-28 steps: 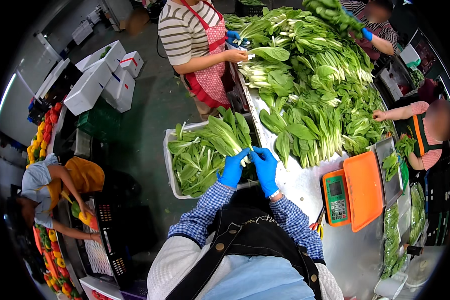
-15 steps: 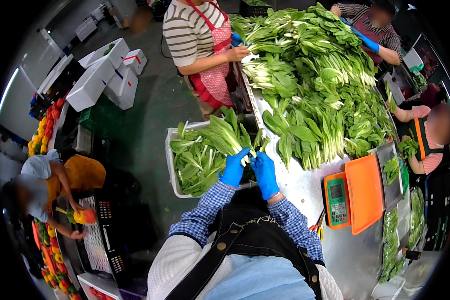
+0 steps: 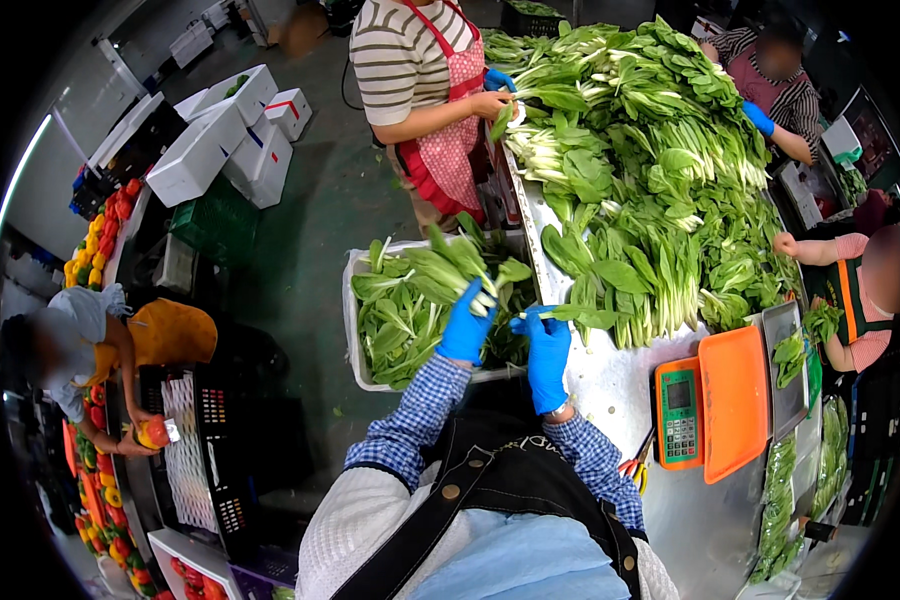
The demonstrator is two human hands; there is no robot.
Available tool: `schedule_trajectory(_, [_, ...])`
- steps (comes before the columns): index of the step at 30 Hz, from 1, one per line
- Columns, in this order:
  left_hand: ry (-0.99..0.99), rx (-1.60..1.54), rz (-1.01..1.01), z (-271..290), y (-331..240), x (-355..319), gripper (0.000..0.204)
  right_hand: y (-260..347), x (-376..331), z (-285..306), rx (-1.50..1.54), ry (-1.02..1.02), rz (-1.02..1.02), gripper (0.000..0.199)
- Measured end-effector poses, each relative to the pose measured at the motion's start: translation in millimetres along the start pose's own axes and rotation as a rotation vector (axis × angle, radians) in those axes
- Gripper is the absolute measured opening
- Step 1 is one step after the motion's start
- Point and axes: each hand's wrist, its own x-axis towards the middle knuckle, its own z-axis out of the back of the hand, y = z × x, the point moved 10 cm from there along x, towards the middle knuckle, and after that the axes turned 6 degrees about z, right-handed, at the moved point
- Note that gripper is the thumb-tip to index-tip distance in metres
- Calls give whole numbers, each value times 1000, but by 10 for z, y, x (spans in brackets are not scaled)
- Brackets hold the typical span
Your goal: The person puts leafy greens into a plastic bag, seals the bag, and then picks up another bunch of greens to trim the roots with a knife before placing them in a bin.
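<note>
The left hand (image 3: 463, 328), in a blue glove, was closed around the pale stems of a bunch of leafy greens (image 3: 450, 272). This bunch was above the white bin (image 3: 353, 330), its leaves pointing to the far side. It was held by the stem end probably because this part is firm, so that the soft leaves could spread without being crushed.

The right hand (image 3: 547, 362), gloved also, was just beside it, near the left edge of the table (image 3: 610, 395). Its fingers seemed to pinch the end of a single leaf (image 3: 585, 316), which extended to the right over the table; the exact contact was hidden from me. A pinch was perhaps enough here, because one leaf is light.

The bin stood left of the table, close to the body — a convenient place, I would judge, for both hands. Loose greens lay in it without order. The big heap (image 3: 660, 150) on the far part of the table was more aligned, many white stems lying side by side.

As for materials, the gloves looked thin and wrinkled, the leaves smooth and oval, and the table metallic and shiny — quite different from the orange scale tray (image 3: 735, 405) at right, which was flat and dull.
</note>
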Motion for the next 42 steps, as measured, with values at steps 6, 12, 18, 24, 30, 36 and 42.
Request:
schedule_trajectory(6, [153,-789,533,-139,382,47,19,-414,170,-75,-610,506,-251,38])
schedule_trajectory(12, [312,-663,659,-290,612,-163,27,-535,196,8,130,160,-299,26])
schedule_trajectory(18, [135,-805,661,-382,472,-180,21,-609,207,80,408,40,-264,20])
schedule_trajectory(24, [118,-1019,636,-376,257,-95,19,-956,384,179,632,136,-389,20])
schedule_trajectory(30, [165,-1012,555,-51,164,118,32,-295,297,903,-906,-54,51,32])
schedule_trajectory(36, [180,-898,745,-340,440,-179,33,-258,323,1564,-1243,-232,222,27])
schedule_trajectory(42, [238,-771,814,-444,546,-277,33,-507,393,1124,-98,63,-240,21])
